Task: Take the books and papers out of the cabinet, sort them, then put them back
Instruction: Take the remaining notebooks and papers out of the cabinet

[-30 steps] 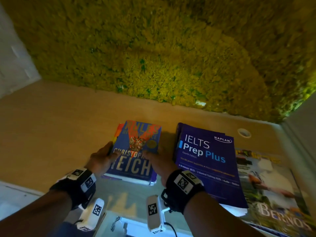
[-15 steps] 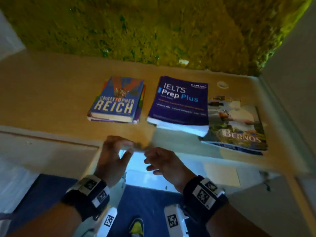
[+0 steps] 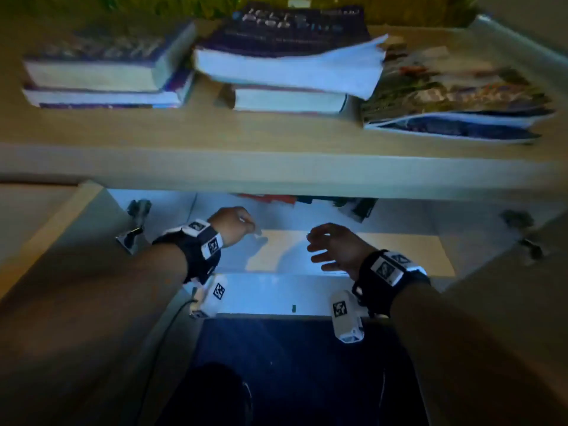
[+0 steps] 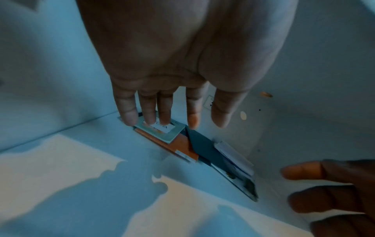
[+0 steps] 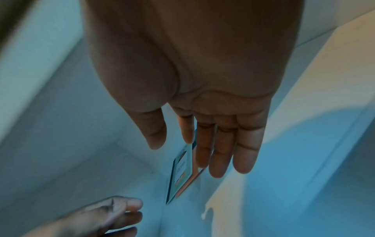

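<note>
Inside the open cabinet (image 3: 307, 287), a leaning row of books (image 4: 182, 144) stands at the back wall: a teal-framed one, an orange one, a dark teal one and white papers (image 4: 233, 154). My left hand (image 3: 236, 224) reaches in with straight fingers (image 4: 148, 112) pointing at the teal-framed book (image 5: 181, 173); whether they touch it I cannot tell. To its right, my right hand (image 3: 332, 247) hovers empty with fingers (image 5: 223, 152) spread. On the cabinet top lie a left book stack (image 3: 101, 72), a purple IELTS stack (image 3: 285, 56) and magazines (image 3: 455, 93).
Cabinet doors stand open on both sides, with hinges (image 3: 138, 216) (image 3: 522, 229) at the opening's edges. The thick top board (image 3: 276, 167) overhangs the opening. Dark blue floor (image 3: 292, 364) and a shoe (image 3: 215, 392) are below. Green moss wall is behind the stacks.
Both hands left the book on the cabinet top, dropped past the front edge and now reach into the cabinet below. The view has lowered with them.
</note>
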### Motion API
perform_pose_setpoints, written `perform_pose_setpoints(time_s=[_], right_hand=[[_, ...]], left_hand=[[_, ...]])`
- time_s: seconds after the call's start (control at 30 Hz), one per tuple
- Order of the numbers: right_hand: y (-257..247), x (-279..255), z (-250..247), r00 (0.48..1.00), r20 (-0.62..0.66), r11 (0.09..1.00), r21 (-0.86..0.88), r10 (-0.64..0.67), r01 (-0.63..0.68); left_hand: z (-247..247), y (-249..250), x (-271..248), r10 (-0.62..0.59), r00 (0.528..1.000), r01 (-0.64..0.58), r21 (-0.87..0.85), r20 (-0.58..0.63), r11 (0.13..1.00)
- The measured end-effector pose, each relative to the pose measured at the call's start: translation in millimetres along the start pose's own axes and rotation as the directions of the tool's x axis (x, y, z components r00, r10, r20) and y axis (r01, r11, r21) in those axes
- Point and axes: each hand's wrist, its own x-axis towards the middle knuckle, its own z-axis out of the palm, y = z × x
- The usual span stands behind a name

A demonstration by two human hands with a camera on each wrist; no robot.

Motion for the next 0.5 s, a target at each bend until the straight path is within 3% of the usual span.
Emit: perform_pose_setpoints(time_s=[0.17, 0.3, 0.43, 0.5], right_hand=[[28, 100, -10, 0.965, -0.17, 0.977, -0.119, -0.197, 0.179], [49, 158, -14, 0.95, -0.212, 0.973, -0.083, -0.228, 0.215], [58, 199, -21, 0.93, -0.294, 0.973, 0.007, -0.22, 0.232], [54, 214, -29, 0.924, -0.316, 0.969, 0.046, -0.216, 0.243]], left_hand=[[6, -34, 88, 0.041, 0.995, -0.03, 0.116, -0.09, 0.993], [16, -59, 145, 0.099, 0.963, -0.076, 0.1, -0.25, 0.992], [30, -66, 185, 0.147, 0.972, -0.121, 0.146, -0.182, 0.982], [32, -66, 207, 0.11, 0.983, -0.087, 0.158, -0.145, 0.984]])
